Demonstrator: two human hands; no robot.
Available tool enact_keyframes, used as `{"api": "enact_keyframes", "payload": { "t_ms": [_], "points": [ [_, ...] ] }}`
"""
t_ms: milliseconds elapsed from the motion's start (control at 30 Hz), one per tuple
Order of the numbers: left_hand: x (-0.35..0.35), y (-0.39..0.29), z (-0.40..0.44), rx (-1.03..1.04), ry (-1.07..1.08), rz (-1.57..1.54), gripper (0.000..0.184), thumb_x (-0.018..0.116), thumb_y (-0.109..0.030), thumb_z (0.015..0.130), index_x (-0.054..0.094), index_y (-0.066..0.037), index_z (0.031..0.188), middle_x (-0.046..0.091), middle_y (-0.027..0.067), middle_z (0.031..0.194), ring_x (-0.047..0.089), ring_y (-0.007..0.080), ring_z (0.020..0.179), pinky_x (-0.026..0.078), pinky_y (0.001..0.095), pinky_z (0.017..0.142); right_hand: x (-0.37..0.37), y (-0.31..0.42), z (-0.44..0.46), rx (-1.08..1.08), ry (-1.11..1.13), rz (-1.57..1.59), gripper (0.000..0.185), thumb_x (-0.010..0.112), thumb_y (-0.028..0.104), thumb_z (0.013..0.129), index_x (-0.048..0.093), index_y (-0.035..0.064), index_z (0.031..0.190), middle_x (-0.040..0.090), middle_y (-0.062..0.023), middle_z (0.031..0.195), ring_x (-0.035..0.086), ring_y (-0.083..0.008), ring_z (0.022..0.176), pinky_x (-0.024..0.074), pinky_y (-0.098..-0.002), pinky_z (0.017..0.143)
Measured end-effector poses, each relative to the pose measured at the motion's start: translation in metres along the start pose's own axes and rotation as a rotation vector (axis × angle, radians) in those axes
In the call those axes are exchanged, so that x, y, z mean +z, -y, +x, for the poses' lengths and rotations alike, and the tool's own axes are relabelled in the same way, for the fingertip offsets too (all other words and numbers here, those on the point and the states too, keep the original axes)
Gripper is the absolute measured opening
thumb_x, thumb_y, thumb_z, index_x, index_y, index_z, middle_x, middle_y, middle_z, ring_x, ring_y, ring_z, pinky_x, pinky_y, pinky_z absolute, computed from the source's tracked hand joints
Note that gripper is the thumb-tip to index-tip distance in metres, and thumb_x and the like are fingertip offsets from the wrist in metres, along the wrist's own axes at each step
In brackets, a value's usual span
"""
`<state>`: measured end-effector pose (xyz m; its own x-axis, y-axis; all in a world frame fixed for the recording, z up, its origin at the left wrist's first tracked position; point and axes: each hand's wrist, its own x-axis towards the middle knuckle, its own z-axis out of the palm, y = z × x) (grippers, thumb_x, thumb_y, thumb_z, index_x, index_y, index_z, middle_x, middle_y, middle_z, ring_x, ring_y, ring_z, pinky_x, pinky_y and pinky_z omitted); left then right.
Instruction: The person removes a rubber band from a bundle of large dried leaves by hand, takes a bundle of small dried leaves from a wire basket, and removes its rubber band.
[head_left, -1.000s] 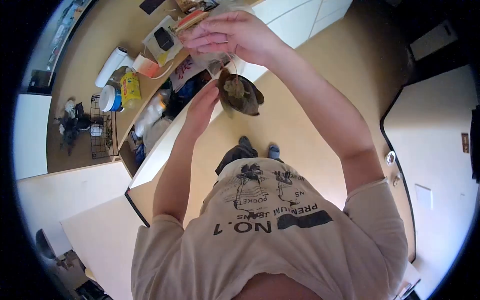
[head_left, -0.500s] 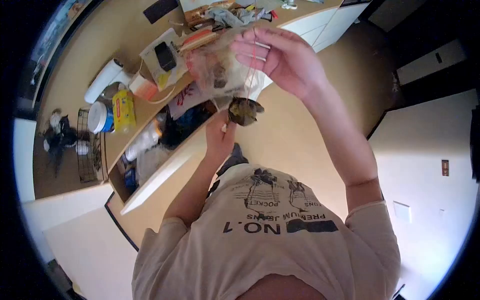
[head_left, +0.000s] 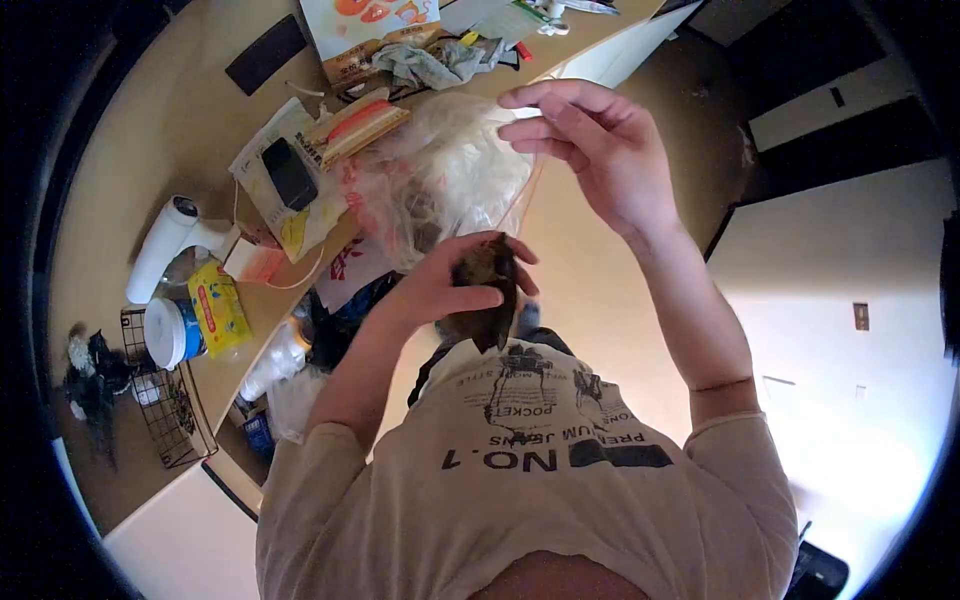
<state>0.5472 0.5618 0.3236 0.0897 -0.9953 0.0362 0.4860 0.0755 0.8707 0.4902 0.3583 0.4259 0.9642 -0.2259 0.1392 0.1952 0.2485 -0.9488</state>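
Observation:
A dark green-brown, leaf-wrapped bundle that looks like a zongzi is in my left hand, thumb across its near side and fingers round the far side. A thin red string runs up from it towards my right hand. That hand is raised to the right, its fingers bent and drawn together at the string. Just beyond the zongzi, a crumpled clear plastic bag with red print rests at the desk edge, with whitish and brown contents showing.
The desk on the left holds a phone on papers, a white hair dryer, a yellow pack and a white-and-blue tub. Below its edge, plastic-wrapped things lie in an open drawer. A grey cloth lies farther back.
My left hand has risen from below the bag and closed round the zongzi, which hung on the string. My right hand has shifted right and lower. The view has turned somewhat.

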Motion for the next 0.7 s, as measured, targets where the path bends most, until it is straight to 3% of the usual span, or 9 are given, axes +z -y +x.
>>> {"api": "enact_keyframes", "payload": {
  "t_ms": [200, 233, 300, 333, 400, 467, 533, 600, 700],
  "points": [
    [-0.039, -0.044, -0.063, -0.015, -0.615, 0.407, 0.053, 0.077, -0.015, 0.080, 0.057, -0.002, 0.127, 0.066, 0.0078, 0.112, 0.063, 0.0187, 0.102, 0.049, 0.0331, 0.090, -0.032, -0.020, 0.002, -0.097, 0.192, -0.423, 0.015, 0.052, -0.003, 0.096, 0.065, -0.0040, 0.104, 0.070, -0.0136, 0.103, 0.067, -0.0210, 0.096, 0.0539, -0.0329, 0.086],
    [-0.019, -0.068, -0.064, 0.153, -0.578, 0.492, 0.055, 0.078, -0.016, 0.079, 0.057, -0.002, 0.128, 0.066, 0.0107, 0.114, 0.062, 0.0200, 0.106, 0.048, 0.0344, 0.092, -0.032, -0.028, -0.005, -0.044, 0.156, -0.210, 0.014, 0.054, -0.007, 0.093, 0.067, -0.0044, 0.099, 0.070, -0.0131, 0.103, 0.067, -0.0204, 0.096, 0.0535, -0.0315, 0.085],
    [0.009, -0.080, -0.087, -0.088, -0.260, 0.767, 0.057, 0.079, -0.018, 0.079, 0.057, -0.002, 0.129, 0.065, 0.0166, 0.119, 0.060, 0.0226, 0.115, 0.045, 0.0364, 0.099, -0.044, -0.018, -0.017, 0.055, 0.338, -0.301, 0.017, 0.053, -0.006, 0.092, 0.069, -0.0008, 0.095, 0.070, -0.0082, 0.096, 0.067, -0.0171, 0.091, 0.0528, -0.0299, 0.081],
    [0.012, -0.079, -0.114, -0.508, 0.029, 0.912, 0.057, 0.079, -0.019, 0.079, 0.058, -0.002, 0.129, 0.064, 0.0197, 0.122, 0.058, 0.0239, 0.119, 0.043, 0.0370, 0.102, -0.058, -0.013, -0.010, 0.048, 0.371, -0.277, 0.017, 0.053, -0.006, 0.092, 0.069, -0.0008, 0.095, 0.070, -0.0082, 0.096, 0.067, -0.0171, 0.091, 0.0528, -0.0299, 0.081],
    [0.036, -0.055, -0.115, -0.545, -0.150, 0.707, 0.051, 0.077, -0.020, 0.081, 0.061, -0.003, 0.126, 0.064, 0.0215, 0.122, 0.058, 0.0259, 0.120, 0.042, 0.0373, 0.104, -0.090, -0.003, -0.001, 0.361, 1.147, -0.365, 0.012, 0.058, -0.002, 0.092, 0.070, -0.0018, 0.093, 0.072, -0.0093, 0.093, 0.069, -0.0162, 0.087, 0.0560, -0.0289, 0.073],
    [0.065, -0.041, -0.103, -0.791, -1.128, 0.469, 0.034, 0.066, -0.020, 0.092, 0.063, -0.003, 0.121, 0.067, 0.0124, 0.113, 0.062, 0.0187, 0.110, 0.047, 0.0329, 0.097, -0.113, -0.007, 0.005, 0.324, 1.184, -0.345, 0.012, 0.059, 0.000, 0.092, 0.070, -0.0015, 0.093, 0.072, -0.0082, 0.091, 0.070, -0.0156, 0.084, 0.0561, -0.0281, 0.070],
    [0.046, 0.013, -0.102, -0.177, -1.277, 0.605, 0.026, 0.053, -0.015, 0.099, 0.062, -0.001, 0.119, 0.067, 0.0089, 0.110, 0.062, 0.0148, 0.104, 0.048, 0.0301, 0.093, -0.133, -0.008, 0.020, 0.292, 1.212, -0.332, 0.011, 0.059, 0.002, 0.093, 0.070, -0.0011, 0.093, 0.072, -0.0071, 0.088, 0.070, -0.0151, 0.080, 0.0563, -0.0274, 0.066],
    [0.050, 0.035, -0.073, -0.163, -1.192, 0.532, 0.024, 0.047, -0.012, 0.102, 0.060, 0.000, 0.119, 0.067, 0.0083, 0.108, 0.063, 0.0153, 0.100, 0.048, 0.0299, 0.091, -0.147, -0.007, 0.035, 0.489, 0.839, -0.126, 0.012, 0.058, 0.004, 0.094, 0.069, -0.0020, 0.093, 0.072, -0.0078, 0.088, 0.070, -0.0160, 0.080, 0.0563, -0.0261, 0.066],
    [0.077, 0.057, -0.021, -0.243, -1.077, 0.535, 0.023, 0.049, -0.009, 0.100, 0.061, 0.001, 0.117, 0.068, 0.0079, 0.106, 0.063, 0.0152, 0.100, 0.049, 0.0301, 0.091, -0.172, -0.007, 0.068, 0.389, 0.698, -0.065, 0.014, 0.054, 0.004, 0.096, 0.067, -0.0023, 0.097, 0.071, -0.0082, 0.090, 0.070, -0.0165, 0.082, 0.0576, -0.0283, 0.069]
  ]
}}
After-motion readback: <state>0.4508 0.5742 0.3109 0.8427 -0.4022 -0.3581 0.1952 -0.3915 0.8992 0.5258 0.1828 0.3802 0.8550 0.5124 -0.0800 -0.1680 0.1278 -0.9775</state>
